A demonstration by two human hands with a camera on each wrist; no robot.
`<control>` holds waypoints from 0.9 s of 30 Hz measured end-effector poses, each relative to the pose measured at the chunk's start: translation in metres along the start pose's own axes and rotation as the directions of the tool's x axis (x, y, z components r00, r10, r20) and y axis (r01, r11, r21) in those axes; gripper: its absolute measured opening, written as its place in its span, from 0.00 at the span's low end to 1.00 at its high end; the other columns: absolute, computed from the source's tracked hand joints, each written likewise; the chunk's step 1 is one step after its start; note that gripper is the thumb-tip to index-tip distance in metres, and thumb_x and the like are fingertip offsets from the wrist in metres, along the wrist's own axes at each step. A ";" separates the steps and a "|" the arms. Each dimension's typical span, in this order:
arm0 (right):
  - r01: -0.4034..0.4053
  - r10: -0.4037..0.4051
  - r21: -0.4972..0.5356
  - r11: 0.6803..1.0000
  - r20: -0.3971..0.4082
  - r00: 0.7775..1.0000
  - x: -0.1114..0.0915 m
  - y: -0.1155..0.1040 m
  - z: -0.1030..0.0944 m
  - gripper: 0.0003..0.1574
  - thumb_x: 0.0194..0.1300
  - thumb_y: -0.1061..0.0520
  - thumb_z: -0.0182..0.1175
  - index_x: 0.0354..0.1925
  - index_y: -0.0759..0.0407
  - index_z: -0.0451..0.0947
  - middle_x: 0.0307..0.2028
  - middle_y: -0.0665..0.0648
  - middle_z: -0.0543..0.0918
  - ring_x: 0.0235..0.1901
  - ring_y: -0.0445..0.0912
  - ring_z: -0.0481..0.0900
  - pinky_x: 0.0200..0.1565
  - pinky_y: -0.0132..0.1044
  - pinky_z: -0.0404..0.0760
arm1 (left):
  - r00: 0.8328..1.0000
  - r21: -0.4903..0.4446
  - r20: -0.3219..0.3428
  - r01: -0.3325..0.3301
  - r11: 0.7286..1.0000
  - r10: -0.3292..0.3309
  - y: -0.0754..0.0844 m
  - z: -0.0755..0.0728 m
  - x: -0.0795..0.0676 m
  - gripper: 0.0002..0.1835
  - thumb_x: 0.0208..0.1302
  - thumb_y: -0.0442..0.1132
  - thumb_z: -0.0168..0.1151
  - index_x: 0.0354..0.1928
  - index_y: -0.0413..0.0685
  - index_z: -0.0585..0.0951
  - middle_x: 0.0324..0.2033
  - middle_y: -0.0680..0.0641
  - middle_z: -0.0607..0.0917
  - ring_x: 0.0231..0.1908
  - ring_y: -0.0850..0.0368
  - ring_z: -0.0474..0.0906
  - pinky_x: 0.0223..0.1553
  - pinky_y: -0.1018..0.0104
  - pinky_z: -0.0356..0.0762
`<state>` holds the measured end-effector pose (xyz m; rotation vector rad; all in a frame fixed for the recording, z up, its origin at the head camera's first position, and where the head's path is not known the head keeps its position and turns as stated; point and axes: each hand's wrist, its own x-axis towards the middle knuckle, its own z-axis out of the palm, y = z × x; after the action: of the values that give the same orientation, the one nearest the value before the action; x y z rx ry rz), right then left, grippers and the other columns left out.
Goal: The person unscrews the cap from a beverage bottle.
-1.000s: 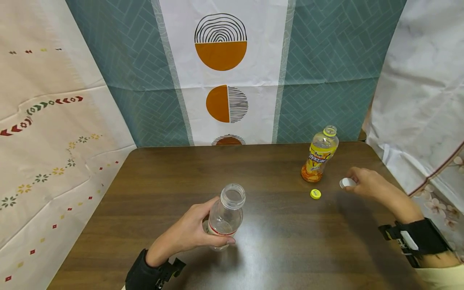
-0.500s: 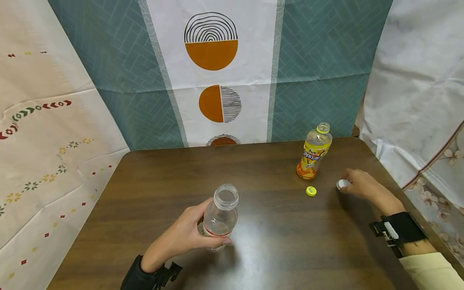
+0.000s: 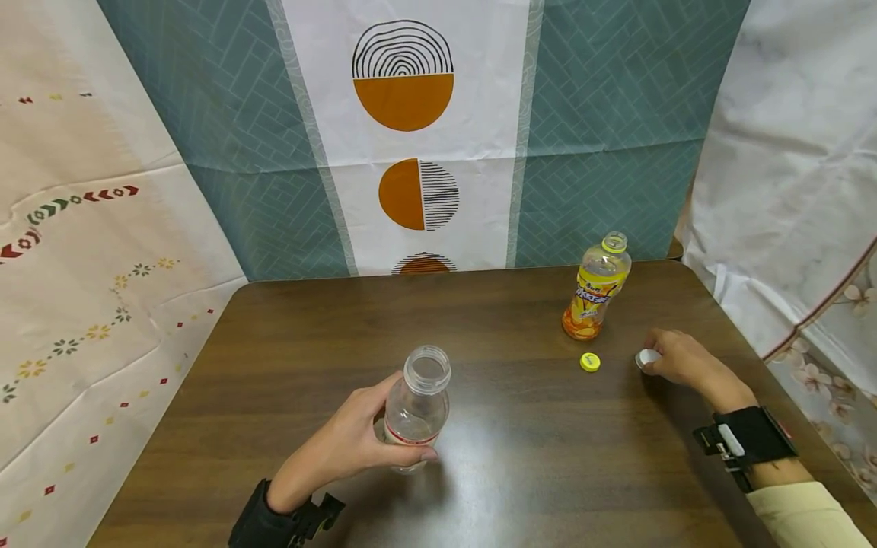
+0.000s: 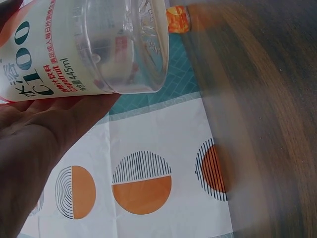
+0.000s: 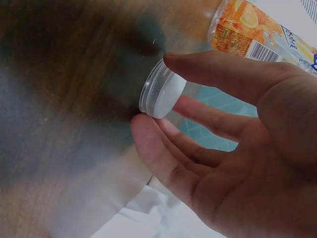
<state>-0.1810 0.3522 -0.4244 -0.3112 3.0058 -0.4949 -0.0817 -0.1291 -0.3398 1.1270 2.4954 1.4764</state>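
Observation:
My left hand grips a clear plastic bottle around its labelled middle, its mouth uncapped and facing up. In the left wrist view, the base of this bottle shows above the tabletop, and its pale label reads C100. Far to the right, my right hand pinches a white bottle cap between thumb and fingertips. The right wrist view shows that cap tilted close to the table; I cannot tell whether it touches the wood.
An uncapped yellow-labelled drink bottle stands at the back right of the brown table. Its orange lower part shows in the right wrist view. A yellow cap lies in front of it. Patterned cloths hang behind the table and at both sides.
My right hand has come down a little with the white cap, nearer the tabletop. The left hand keeps its grip on the clear bottle. The head view has shifted slightly.

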 end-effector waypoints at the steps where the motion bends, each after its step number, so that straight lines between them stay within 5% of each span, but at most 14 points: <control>1: -0.004 0.004 0.000 1.000 -0.001 1.000 -0.001 0.000 0.000 0.18 0.44 0.64 0.69 0.32 0.71 0.73 0.28 0.68 0.79 0.29 0.58 0.74 0.32 0.54 0.74 | 1.000 0.002 0.000 0.000 1.000 0.000 0.000 0.000 0.000 0.38 0.42 0.37 0.77 0.59 0.52 0.71 0.41 0.55 0.84 0.40 0.60 0.80 0.40 0.56 0.81; 21: -0.043 0.044 -0.031 0.999 0.042 0.998 -0.006 0.002 -0.001 0.23 0.46 0.61 0.69 0.36 0.74 0.72 0.32 0.71 0.76 0.35 0.63 0.70 0.36 0.56 0.72 | 0.999 -0.008 0.010 0.033 0.999 -0.033 0.002 -0.001 -0.001 0.38 0.44 0.39 0.76 0.60 0.54 0.70 0.42 0.55 0.83 0.41 0.60 0.79 0.41 0.56 0.81; 27: -0.111 0.113 -0.032 0.993 0.068 0.991 -0.010 -0.004 -0.014 0.33 0.51 0.56 0.68 0.45 0.80 0.69 0.40 0.80 0.73 0.42 0.70 0.69 0.41 0.63 0.71 | 1.000 -0.008 0.006 0.028 1.000 -0.028 0.002 -0.001 -0.001 0.38 0.45 0.40 0.76 0.60 0.55 0.69 0.42 0.55 0.83 0.41 0.60 0.80 0.41 0.56 0.81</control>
<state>-0.1717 0.3549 -0.4095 -0.1570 2.9439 -0.4237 -0.0805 -0.1300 -0.3377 1.0896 2.4886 1.4725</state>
